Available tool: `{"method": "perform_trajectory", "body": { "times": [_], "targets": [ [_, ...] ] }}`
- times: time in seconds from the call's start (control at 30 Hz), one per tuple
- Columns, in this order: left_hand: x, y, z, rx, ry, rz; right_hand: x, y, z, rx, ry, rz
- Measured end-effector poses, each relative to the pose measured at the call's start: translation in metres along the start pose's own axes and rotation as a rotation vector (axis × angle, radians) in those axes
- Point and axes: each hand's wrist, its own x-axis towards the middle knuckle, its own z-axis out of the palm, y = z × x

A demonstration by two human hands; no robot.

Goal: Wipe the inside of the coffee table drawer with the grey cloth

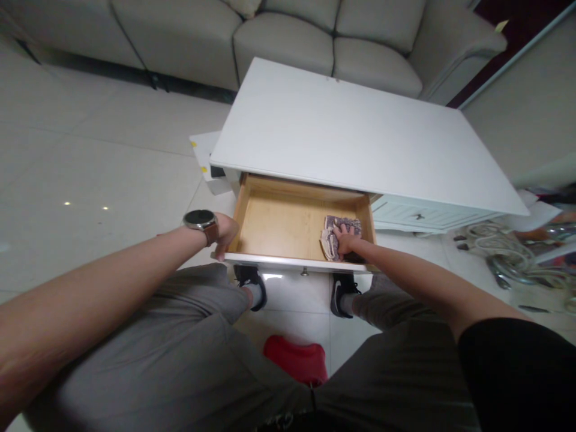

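A pulled-out wooden drawer (279, 225) with a white front sticks out of a white coffee table (360, 138). Inside it, at the right end, lies a folded, purple-and-cream patterned cloth (330, 240). My right hand (346, 238) grips this cloth from above, fingers over its top, and presses it against the drawer bottom. At the drawer's front left corner, my left hand (226, 234) holds the side edge, with some of its fingers hidden. A round-faced watch (200, 219) on a brown strap sits on my left wrist.
A grey sofa (288, 45) stands behind the table. Beside the table's left end is a white box (204, 153) on the tiled floor. Coiled cables (499, 252) lie at the right. A red plastic seat (297, 360) shows between my legs.
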Motion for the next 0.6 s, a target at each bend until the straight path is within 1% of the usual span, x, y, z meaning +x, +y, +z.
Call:
{"method": "perform_trajectory", "body": {
  "times": [0.03,0.07,0.17,0.37,0.43,0.5,0.6],
  "targets": [
    [-0.0008,0.0003,-0.0008,0.004,-0.049,-0.017,-0.0005,-0.0002,-0.0003,0.0,-0.001,0.001],
    [-0.002,0.0008,-0.0016,0.001,-0.053,-0.01,-0.0012,-0.0004,-0.0006,-0.001,-0.002,0.003],
    [-0.0054,0.0015,-0.0029,-0.008,-0.025,0.027,-0.0034,-0.0011,-0.0018,0.0,-0.002,0.003],
    [-0.003,-0.0031,0.0011,-0.053,0.055,0.011,-0.0024,-0.0003,-0.0003,-0.004,0.009,0.006],
    [-0.0004,-0.0049,0.0023,-0.052,0.062,0.02,-0.0014,0.0001,0.0005,-0.003,0.009,0.006],
    [0.0019,-0.0057,0.0027,-0.053,0.043,0.025,-0.0013,0.0002,0.0007,0.0,0.004,0.004],
    [0.0037,-0.0038,0.0015,-0.063,-0.036,0.0,-0.0024,0.0,0.0001,0.0,0.005,-0.001]
  ]
}}
